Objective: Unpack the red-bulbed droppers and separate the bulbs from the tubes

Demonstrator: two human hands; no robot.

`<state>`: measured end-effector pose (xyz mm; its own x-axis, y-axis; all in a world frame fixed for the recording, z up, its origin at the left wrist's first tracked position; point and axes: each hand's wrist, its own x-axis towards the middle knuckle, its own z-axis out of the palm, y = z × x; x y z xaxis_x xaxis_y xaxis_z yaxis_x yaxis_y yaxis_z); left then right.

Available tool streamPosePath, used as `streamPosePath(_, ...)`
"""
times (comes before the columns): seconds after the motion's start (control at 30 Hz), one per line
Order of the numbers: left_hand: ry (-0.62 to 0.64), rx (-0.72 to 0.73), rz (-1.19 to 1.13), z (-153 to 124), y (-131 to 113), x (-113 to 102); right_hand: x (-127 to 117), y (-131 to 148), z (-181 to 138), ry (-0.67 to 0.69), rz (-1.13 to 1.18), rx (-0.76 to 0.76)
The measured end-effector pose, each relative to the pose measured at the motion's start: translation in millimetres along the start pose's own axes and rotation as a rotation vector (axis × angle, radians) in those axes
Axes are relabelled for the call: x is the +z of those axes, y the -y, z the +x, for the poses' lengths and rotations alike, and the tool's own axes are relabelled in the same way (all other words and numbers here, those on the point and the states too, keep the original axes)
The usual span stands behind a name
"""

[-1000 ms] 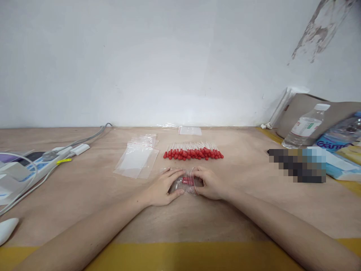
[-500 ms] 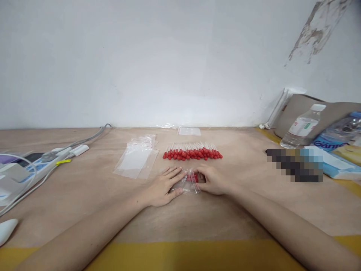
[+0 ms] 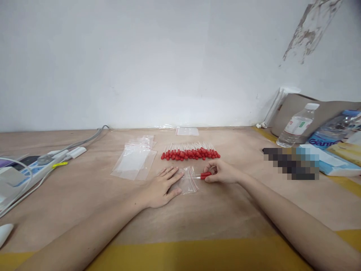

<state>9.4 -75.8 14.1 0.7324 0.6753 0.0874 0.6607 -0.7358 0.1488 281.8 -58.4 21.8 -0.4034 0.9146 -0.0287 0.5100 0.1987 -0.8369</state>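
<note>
My left hand (image 3: pixel 165 188) lies flat with fingers apart, its fingertips pressing a small clear zip bag (image 3: pixel 188 185) onto the table. From the right, my right hand (image 3: pixel 224 172) pinches the red ends of red-tipped sticks (image 3: pixel 205 175). Their pale, see-through shafts point left into the bag's mouth, while the red ends are outside it. How many are in the fingers I cannot tell. Just beyond both hands lies a row of many similar red-tipped sticks (image 3: pixel 190 153), red ends toward me.
More clear zip bags (image 3: pixel 134 162) lie at left of the row, and another bag (image 3: pixel 187 131) rests near the wall. A power strip (image 3: pixel 36 165) with cables is at far left. Water bottles (image 3: pixel 299 126) and a blue tissue pack (image 3: pixel 328 160) stand at right.
My right hand has moved right, drawing the red ends out of the bag's mouth so that they now show outside it. My left hand stays on the bag. The view has shifted slightly.
</note>
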Motion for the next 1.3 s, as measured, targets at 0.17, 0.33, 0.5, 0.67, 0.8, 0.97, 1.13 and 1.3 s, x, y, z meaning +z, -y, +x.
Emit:
streamPosePath(0.17,-0.086,-0.072,0.161,-4,-9,-5,-33,-12,-3,-0.047,0.274,0.023)
streamPosePath(0.33,-0.248,-0.029,0.136,1,-10,-14,-72,-25,-9,-0.286,0.464,-0.041)
streamPosePath(0.5,-0.274,0.165,-0.146,9,7,-7,-84,-38,-3,-0.757,0.503,-0.223)
streamPosePath(0.67,0.0,0.208,-0.13,10,13,-2,-59,-46,14,-1.005,0.117,-0.272)
streamPosePath(0.8,0.028,0.178,-0.116,10,10,-3,-37,-50,28,-0.969,-0.132,-0.328)
streamPosePath(0.97,0.04,0.162,-0.088,9,8,-3,-30,-49,35,-0.815,-0.316,-0.379)
streamPosePath(1.13,0.04,0.158,-0.08,9,9,-1,-30,-42,29,-0.745,-0.385,-0.369)
streamPosePath(1.3,0.05,0.137,-0.061,8,8,-2,-29,-44,28,-0.708,-0.403,-0.338)
